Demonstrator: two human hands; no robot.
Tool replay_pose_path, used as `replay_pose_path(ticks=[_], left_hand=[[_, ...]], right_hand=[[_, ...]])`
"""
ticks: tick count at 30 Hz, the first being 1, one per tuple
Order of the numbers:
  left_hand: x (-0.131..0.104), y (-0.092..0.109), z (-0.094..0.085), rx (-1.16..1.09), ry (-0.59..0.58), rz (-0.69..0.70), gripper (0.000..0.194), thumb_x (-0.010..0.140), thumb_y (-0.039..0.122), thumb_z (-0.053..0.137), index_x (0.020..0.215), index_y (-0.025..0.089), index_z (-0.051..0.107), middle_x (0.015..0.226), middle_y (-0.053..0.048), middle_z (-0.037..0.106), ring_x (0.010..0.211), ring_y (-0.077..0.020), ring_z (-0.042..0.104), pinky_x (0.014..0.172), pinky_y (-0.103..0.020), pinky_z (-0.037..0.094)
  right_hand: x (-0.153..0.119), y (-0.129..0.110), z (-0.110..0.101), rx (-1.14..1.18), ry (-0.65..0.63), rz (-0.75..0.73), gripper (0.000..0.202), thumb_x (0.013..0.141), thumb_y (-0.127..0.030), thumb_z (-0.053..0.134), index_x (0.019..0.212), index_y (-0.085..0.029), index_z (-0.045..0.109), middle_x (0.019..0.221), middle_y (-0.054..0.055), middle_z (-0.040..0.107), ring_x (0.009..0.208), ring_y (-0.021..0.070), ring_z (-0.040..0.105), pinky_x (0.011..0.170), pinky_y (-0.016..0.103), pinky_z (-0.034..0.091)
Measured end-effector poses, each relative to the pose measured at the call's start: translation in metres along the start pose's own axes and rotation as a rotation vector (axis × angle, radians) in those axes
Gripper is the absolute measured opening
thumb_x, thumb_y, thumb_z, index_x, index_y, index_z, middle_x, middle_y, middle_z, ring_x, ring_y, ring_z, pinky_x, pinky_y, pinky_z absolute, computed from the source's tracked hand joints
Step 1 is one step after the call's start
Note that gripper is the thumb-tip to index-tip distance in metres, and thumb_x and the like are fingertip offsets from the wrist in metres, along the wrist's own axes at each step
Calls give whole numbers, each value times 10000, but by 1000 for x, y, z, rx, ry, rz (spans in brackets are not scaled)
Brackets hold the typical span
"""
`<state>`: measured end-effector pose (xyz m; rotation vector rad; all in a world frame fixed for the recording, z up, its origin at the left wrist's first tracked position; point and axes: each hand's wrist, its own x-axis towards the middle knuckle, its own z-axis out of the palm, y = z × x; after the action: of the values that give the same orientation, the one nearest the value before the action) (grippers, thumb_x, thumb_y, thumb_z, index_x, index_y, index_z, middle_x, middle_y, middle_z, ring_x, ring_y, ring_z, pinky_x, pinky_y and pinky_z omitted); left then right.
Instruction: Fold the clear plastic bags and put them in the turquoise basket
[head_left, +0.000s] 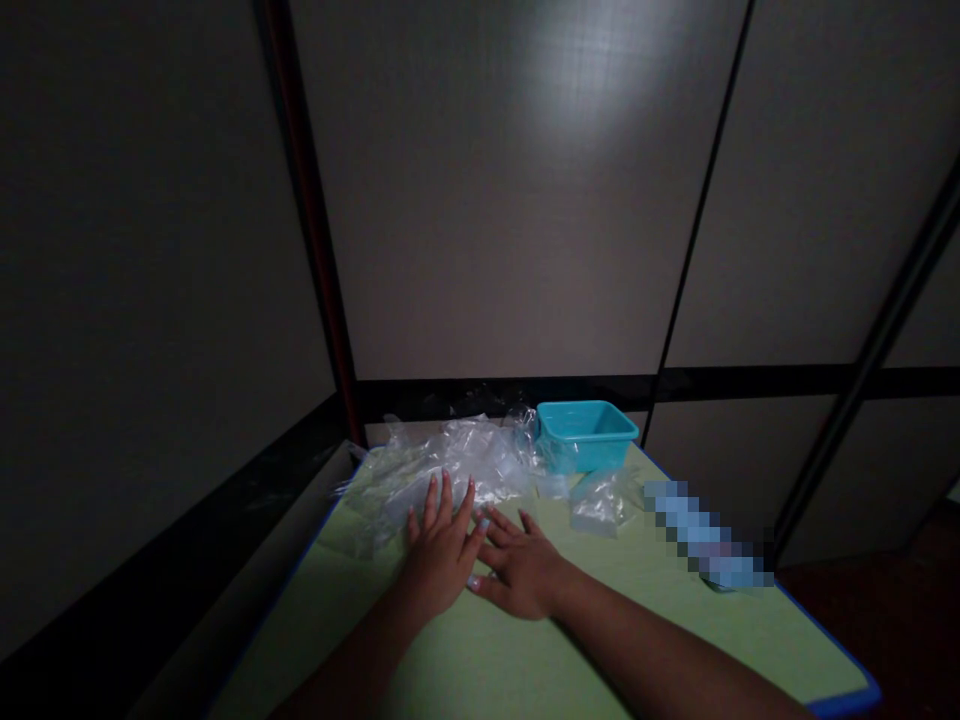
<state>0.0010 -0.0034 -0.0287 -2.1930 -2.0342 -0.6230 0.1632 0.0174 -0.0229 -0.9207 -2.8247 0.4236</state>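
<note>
My left hand [441,545] lies palm down with its fingers spread, the fingertips at the near edge of a heap of clear plastic bags [480,455]. Beside it, my right hand [517,565] rests palm down on the green table [495,670], fingers apart and pointing left, close to the left thumb. Neither hand holds anything. A smaller clear bag [598,503] lies beyond my right hand, in front of a turquoise plastic basket [589,448].
A pixelated light blue item [705,540] lies near the table's right edge. The table has a blue rim [847,697]. Behind it stand tall grey panels [495,220] with dark strips, and another panel rises at the left.
</note>
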Motion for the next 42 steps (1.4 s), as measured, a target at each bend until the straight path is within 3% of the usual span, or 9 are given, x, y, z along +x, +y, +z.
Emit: replay_pose_path(ticks=[8, 12, 15, 17, 19, 22, 28, 34, 42], left_hand=[[0, -7, 6, -36, 57, 46, 492, 899, 350, 288, 1385, 305, 228, 1489, -73, 53, 1354, -290, 4, 995, -600, 154], [4, -17, 8, -138, 127, 47, 469, 889, 337, 308, 1354, 282, 329, 1474, -87, 174, 1352, -293, 74, 999, -593, 172], [11, -24, 5, -347, 276, 118, 442, 885, 326, 306, 1301, 235, 426, 1428, -86, 306, 1336, -260, 169, 1035, -516, 206], [16, -26, 1, -530, 356, 146, 409, 874, 340, 329, 1223, 217, 505, 1352, -86, 416, 1277, -236, 302, 1039, -448, 255], [19, -25, -4, -733, 359, 92, 371, 846, 392, 383, 1100, 204, 577, 1192, -87, 541, 1120, -224, 472, 966, -391, 363], [20, -20, -11, -1020, 251, -74, 345, 774, 474, 481, 902, 180, 610, 771, -33, 607, 710, -171, 569, 666, -283, 468], [16, -16, -22, -1240, 194, -218, 251, 741, 427, 531, 736, 178, 555, 531, 57, 446, 438, -78, 394, 409, -180, 287], [18, -14, -20, -1222, 170, -247, 206, 715, 384, 557, 682, 187, 507, 497, 76, 401, 416, -71, 358, 395, -173, 247], [16, -12, -20, -1144, 136, -176, 186, 744, 347, 531, 645, 199, 479, 498, 71, 392, 441, -85, 360, 427, -187, 256]], right_hand=[[-3, 1, 0, 67, 66, -33, 570, 869, -564, 292, 1388, -348, 202, 1478, 66, 104, 1349, 279, 43, 985, 620, -62], [-4, 5, -10, 267, 284, -35, 503, 887, -482, 347, 1363, -329, 291, 1470, 70, 165, 1348, 273, 82, 992, 590, -107], [-2, 11, -20, 745, 569, -69, 398, 883, -451, 385, 1221, -271, 491, 1347, 85, 422, 1252, 240, 347, 1038, 504, 151], [0, 15, -26, 1204, 651, -85, 324, 863, -456, 417, 1010, -223, 588, 1057, 75, 604, 949, 198, 575, 862, 409, 414], [2, 19, -29, 1572, 623, -87, 287, 821, -456, 481, 806, -187, 581, 729, 20, 598, 604, 134, 565, 589, 297, 472], [2, 23, -28, 1822, 512, -101, 334, 764, -433, 549, 579, -173, 451, 475, -58, 408, 366, 60, 348, 366, 187, 308], [12, 18, 4, 1528, 187, 109, 390, 682, -459, 617, 519, -181, 397, 382, -87, 344, 291, 46, 284, 293, 177, 178], [15, 14, 13, 1484, 165, 114, 401, 686, -484, 607, 528, -176, 406, 383, -93, 342, 287, 38, 265, 305, 178, 170], [-12, 29, -46, 1781, 374, -87, 343, 773, -443, 521, 597, -195, 361, 470, -79, 263, 370, 54, 185, 377, 198, 185]])
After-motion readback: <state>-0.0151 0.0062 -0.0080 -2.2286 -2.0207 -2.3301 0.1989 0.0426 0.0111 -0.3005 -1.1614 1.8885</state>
